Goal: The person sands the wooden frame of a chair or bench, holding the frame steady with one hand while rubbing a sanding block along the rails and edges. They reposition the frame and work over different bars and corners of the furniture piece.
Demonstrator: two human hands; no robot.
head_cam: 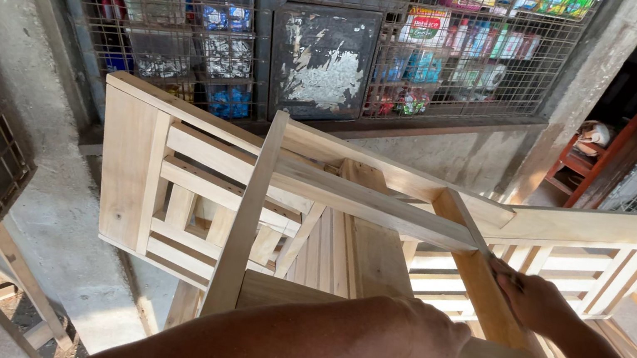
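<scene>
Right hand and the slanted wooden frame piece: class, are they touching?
Touching. The head view shows the right hand wrapped over the edge of the slanted frame piece, fingers pressed on the wood, no gap.

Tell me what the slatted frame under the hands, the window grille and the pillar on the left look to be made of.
Slatted frame: pale bare wood, apparently unfinished, with visible grain and a matt surface; the left hand and right hand grip its rails.
Window grille: thin metal wire mesh, dark and dull, possibly rusted.
Pillar: likely concrete or cement render, grey, rough and blotchy.
</scene>
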